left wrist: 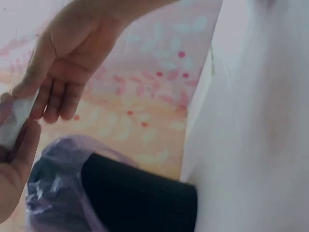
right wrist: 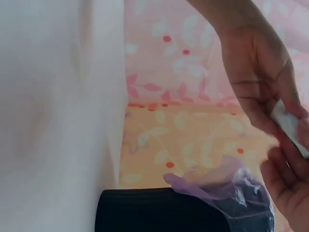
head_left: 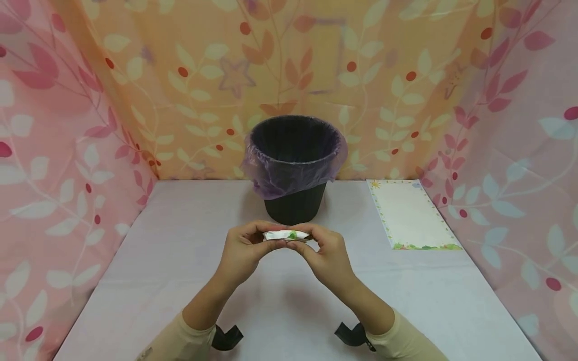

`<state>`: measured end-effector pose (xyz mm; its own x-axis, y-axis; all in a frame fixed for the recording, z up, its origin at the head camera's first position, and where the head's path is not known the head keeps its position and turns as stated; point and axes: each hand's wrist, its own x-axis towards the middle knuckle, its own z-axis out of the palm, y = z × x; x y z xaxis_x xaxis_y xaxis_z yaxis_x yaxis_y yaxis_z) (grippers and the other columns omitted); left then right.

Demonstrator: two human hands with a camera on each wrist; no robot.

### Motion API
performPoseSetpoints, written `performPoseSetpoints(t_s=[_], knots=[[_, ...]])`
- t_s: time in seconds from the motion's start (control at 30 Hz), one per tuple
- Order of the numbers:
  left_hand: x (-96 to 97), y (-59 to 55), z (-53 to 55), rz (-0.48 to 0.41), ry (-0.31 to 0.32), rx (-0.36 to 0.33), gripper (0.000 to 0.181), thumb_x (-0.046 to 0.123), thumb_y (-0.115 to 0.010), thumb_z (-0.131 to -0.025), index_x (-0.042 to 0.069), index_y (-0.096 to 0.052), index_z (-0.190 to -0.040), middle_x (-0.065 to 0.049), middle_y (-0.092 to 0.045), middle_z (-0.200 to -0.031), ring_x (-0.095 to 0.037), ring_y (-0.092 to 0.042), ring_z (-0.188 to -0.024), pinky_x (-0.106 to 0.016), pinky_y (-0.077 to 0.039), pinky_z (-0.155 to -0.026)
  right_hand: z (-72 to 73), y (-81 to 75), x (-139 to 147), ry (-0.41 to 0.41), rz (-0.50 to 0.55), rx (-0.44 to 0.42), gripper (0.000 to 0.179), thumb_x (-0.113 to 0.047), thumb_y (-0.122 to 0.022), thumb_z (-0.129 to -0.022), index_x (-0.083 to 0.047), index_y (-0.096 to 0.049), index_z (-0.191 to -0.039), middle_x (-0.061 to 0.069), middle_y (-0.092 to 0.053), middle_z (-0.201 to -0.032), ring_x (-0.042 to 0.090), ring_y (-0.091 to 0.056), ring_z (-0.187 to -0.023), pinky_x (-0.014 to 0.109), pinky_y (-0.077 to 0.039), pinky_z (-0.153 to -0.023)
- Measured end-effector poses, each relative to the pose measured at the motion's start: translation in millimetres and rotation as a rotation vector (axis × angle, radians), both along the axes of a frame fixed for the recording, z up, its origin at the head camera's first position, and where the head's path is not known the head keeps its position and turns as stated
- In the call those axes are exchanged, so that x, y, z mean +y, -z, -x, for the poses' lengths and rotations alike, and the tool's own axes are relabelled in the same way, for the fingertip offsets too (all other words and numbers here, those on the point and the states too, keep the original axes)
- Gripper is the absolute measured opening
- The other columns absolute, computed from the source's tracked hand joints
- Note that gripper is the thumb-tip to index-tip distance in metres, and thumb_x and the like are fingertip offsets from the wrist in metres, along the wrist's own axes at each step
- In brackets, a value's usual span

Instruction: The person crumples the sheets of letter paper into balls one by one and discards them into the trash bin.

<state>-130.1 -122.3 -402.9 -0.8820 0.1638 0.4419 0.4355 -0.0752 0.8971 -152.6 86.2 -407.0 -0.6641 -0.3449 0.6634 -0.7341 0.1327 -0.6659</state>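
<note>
Between both hands, a small folded white packet with a green mark (head_left: 286,235) is held level in front of the bin. My left hand (head_left: 240,254) pinches its left end, thumb below and fingers above. At the other end, my right hand (head_left: 331,256) pinches it the same way, and the two thumbs nearly meet in the middle. The left wrist view shows the white packet (left wrist: 18,121) at the left edge, partly covered by fingers. Its pale side (right wrist: 289,126) also appears at the right edge of the right wrist view.
A dark bin (head_left: 293,208) lined with a purple plastic bag (head_left: 289,178) stands upright just beyond the hands. To the right, a white sheet with a decorated border (head_left: 415,215) lies flat on the white table (head_left: 180,220). Patterned curtains (head_left: 189,100) enclose the back and sides.
</note>
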Motion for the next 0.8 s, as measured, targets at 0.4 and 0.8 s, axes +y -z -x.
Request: performPoseSetpoints(t_s=[0.4, 0.8], knots=[[11.2, 9.8, 0.9, 0.199, -0.230, 0.325, 0.023, 0.000, -0.080, -0.086, 0.006, -0.075, -0.108, -0.006, -0.075, -0.102, -0.018, -0.072, -0.088, -0.027, -0.062, -0.078, 7.2, 4.2, 0.3, 0.077, 0.074, 0.128, 0.019, -0.006, -0.087, -0.080, -0.010, -0.074, -0.094, 0.001, -0.073, -0.092, 0.014, -0.068, -0.083, 0.022, -0.056, -0.071], [6.9, 6.1, 0.7, 0.207, -0.194, 0.230, 0.017, -0.004, -0.070, -0.093, 0.005, -0.070, -0.108, -0.005, -0.072, -0.104, -0.018, -0.071, -0.087, -0.028, -0.062, -0.077, 1.4, -8.0, 7.7, -0.041, -0.065, 0.228, 0.023, -0.002, -0.080, -0.087, -0.007, -0.075, -0.109, 0.003, -0.073, -0.101, 0.015, -0.070, -0.091, 0.023, -0.058, -0.075]])
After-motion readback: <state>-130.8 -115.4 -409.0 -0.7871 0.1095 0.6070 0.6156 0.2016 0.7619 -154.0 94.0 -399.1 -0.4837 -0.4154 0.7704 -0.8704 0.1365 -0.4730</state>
